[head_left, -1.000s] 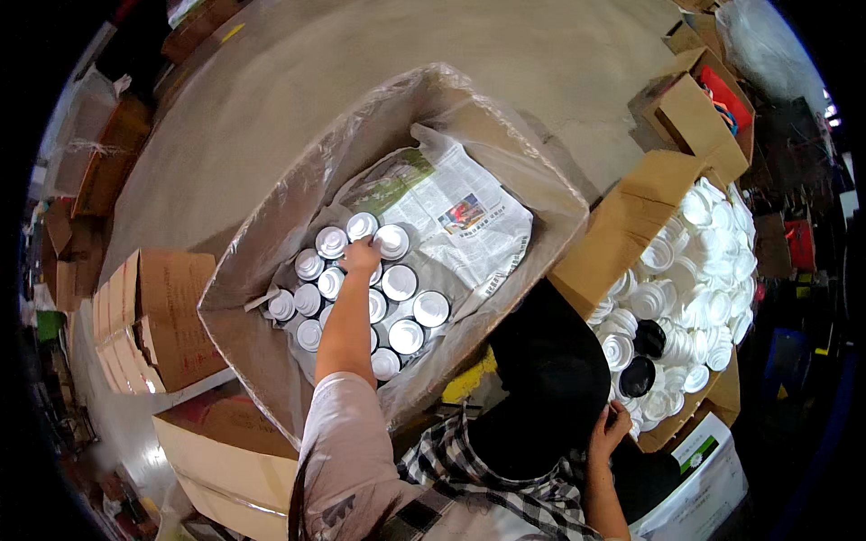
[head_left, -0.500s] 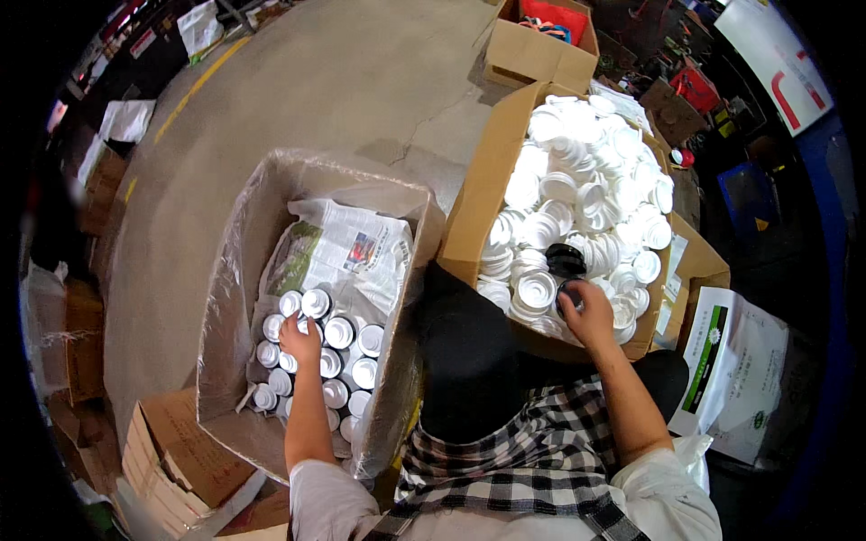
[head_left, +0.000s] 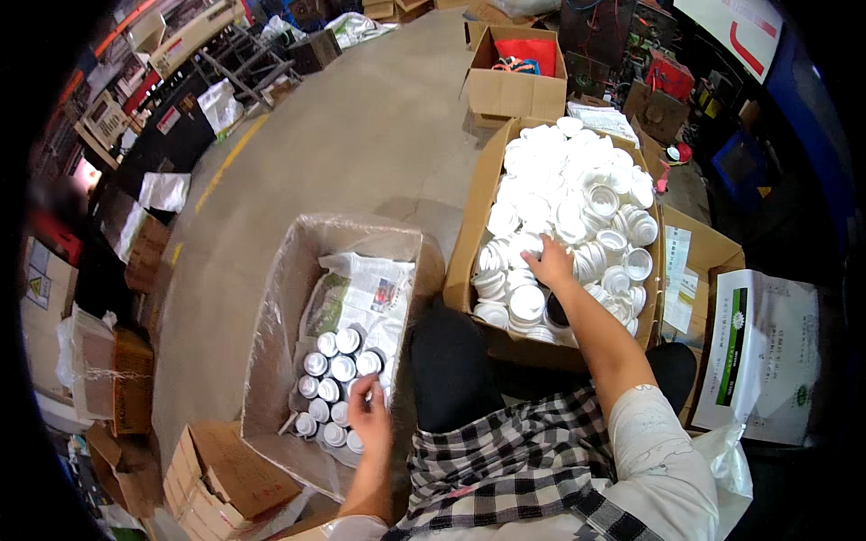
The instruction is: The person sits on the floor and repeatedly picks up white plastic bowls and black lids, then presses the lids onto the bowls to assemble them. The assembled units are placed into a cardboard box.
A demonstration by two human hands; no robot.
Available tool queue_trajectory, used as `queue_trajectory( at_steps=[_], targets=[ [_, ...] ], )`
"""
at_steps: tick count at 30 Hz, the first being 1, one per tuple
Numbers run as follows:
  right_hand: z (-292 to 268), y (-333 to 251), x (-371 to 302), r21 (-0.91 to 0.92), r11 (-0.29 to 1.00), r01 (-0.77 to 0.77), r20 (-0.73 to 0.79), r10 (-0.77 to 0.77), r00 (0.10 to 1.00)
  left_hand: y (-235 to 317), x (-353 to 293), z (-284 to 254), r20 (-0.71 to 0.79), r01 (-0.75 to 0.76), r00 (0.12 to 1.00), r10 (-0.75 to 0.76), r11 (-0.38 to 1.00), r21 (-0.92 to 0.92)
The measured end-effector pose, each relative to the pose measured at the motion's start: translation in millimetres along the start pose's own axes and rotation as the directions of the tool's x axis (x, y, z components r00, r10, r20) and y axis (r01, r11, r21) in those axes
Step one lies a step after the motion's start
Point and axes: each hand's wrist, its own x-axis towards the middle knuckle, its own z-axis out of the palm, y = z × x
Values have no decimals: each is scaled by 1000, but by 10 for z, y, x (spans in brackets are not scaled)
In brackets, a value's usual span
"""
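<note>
Nearest me, a black-and-white checked cloth garment [head_left: 478, 469] covers my lap. Just beyond it, my left hand [head_left: 368, 417] has shifted from the middle of the cluster to its near right side; its fingers are bent, and I cannot tell whether they grasp anything. The cluster consists of round, white-topped pieces with dark sides [head_left: 343, 368], standing close together in a brown cardboard box lined with clear plastic [head_left: 281, 361]. A printed sheet of newspaper [head_left: 365, 293] lies beyond them in the same box.

To the right, my right hand [head_left: 552, 264] has moved off a round black plastic lid [head_left: 557, 309], where it was half a second ago, and now reaches farther into the heap of round white plastic lids [head_left: 541, 162]. Its fingers are parted over the white lids; whether they grip one cannot be told. These lids fill a second open brown cardboard box [head_left: 487, 185]. The shift suggests that attention has passed from black to white; only one black lid is now visible.

Farther off, a small open cardboard box [head_left: 519, 95] with red contents stands on the grey floor [head_left: 388, 117].
</note>
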Motion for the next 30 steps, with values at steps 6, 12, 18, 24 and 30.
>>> queue_trajectory(
  at_steps=[6,12,18,24,30],
  targets=[
    [153,-24,213,-4,985,-173,218,169,961,586,-504,711,371,-211,891,261,963,-169],
    [-204,156,183,416,909,20,-11,-17,1000,598,-714,844,533,53,839,112,957,-284],
    [-940,-188,-544,888,452,87,-38,-117,992,607,-597,1425,687,579,698,-200,722,-378],
    [-1550,-661,-1814,872,267,411,-273,-433,859,781,-502,1857,877,889,457,-145,47,-456],
    [-1949,-188,-2020,936,-352,13,-96,-218,971,981,-492,1605,870,866,492,-33,-83,-493]
  ],
)
